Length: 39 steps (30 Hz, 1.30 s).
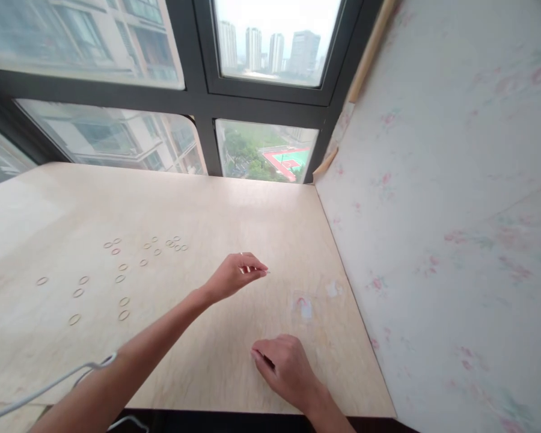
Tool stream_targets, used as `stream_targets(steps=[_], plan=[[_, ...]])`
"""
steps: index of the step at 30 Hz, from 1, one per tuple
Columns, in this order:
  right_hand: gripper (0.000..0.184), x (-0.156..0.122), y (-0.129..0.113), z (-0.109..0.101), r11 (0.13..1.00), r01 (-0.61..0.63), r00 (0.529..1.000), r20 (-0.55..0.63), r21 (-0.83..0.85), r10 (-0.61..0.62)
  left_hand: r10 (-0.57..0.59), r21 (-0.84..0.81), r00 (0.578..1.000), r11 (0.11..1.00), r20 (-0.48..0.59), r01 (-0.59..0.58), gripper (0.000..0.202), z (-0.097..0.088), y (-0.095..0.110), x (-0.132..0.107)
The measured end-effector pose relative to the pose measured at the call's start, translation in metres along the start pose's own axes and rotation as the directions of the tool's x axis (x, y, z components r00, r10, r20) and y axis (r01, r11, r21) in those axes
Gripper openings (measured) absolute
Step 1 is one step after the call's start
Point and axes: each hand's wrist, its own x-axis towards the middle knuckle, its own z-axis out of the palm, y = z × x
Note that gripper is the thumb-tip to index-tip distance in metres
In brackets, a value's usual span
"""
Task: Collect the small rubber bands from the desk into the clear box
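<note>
My left hand (235,274) reaches out over the middle of the pale wooden table (234,210), fingers pinched on a thin rubber band (252,269) that shows at the fingertips. My right hand (285,364) rests low near the table's front edge, fingers curled against the surface; whether it holds anything I cannot tell. Several loose rubber bands (121,278) lie scattered on the left half of the table, well to the left of both hands.
A small clear plastic bag (305,307) lies on the table right of my hands. A floral-papered wall (442,228) bounds the table on the right; windows (265,150) run along the far edge. A white cable (49,385) crosses the front left corner.
</note>
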Motion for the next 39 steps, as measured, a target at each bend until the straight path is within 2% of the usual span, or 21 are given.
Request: stream_targets(steps=[4, 8, 12, 15, 20, 26, 33, 39], plan=[[0.018, 0.000, -0.001, 0.000, 1.000, -0.009, 1.000, 0.005, -0.023, 0.009, 0.093, 0.021, 0.990, 0.995, 0.109, -0.096, 0.012, 0.044, 0.011, 0.005], [0.015, 0.000, 0.000, 0.000, 0.999, -0.014, 0.999, 0.032, -0.049, 0.016, 0.127, 0.069, 0.968, 0.987, 0.218, -0.145, 0.013, 0.075, 0.009, 0.010], [0.014, 0.000, 0.001, 0.001, 0.998, -0.012, 0.998, 0.054, -0.056, 0.015, 0.144, 0.133, 0.960, 0.975, 0.241, -0.180, 0.017, 0.090, 0.002, 0.013], [0.014, 0.000, 0.001, 0.001, 0.998, -0.011, 0.998, 0.056, -0.058, 0.014, 0.113, 0.123, 0.970, 0.982, 0.215, -0.142, 0.019, 0.093, 0.000, 0.013], [0.017, 0.000, 0.002, 0.002, 0.999, -0.006, 0.999, 0.052, -0.041, 0.008, 0.053, 0.041, 0.988, 0.997, 0.145, -0.060, 0.022, 0.089, -0.001, 0.011], [0.019, 0.002, 0.001, 0.002, 0.999, -0.032, 0.999, 0.031, -0.026, 0.033, -0.035, 0.005, 0.999, 0.999, 0.025, 0.035, 0.027, 0.068, -0.007, 0.002], [0.025, 0.002, -0.003, -0.002, 0.994, -0.091, 0.996, -0.003, 0.055, 0.091, -0.155, -0.003, 0.979, 0.988, -0.135, 0.156, 0.024, 0.033, -0.038, -0.042], [0.027, 0.018, -0.023, -0.006, 0.919, -0.226, 0.974, 0.044, 0.323, 0.224, -0.120, 0.044, 0.951, 0.989, -0.286, 0.138, 0.023, 0.013, -0.055, -0.079]])
